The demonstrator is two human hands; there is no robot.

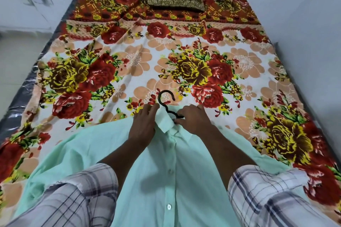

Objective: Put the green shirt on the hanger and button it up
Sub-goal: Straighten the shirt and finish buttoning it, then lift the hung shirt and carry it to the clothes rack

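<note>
If either pinch slips, the collar could slide off the thin black plastic hanger point(173, 113), whose hook pokes out just beyond the fingertips; tugging unevenly might skew it inside the pale green cotton shirt point(166, 171) and misalign the top button. That shirt lies flat on the floral bedspread point(184, 51), running from both grips back toward the person. The left hand point(143, 123) reaches forward, its grip pinching the collar flap. The right hand point(193, 118) curls inward, its grip pinching fabric beside the hanger's neck.

Left sleeve point(83, 188) and right sleeve point(263, 190) were elbow-length pale plaid with navy lines; left hand point(143, 124) and right hand point(193, 120) were bare.
</note>
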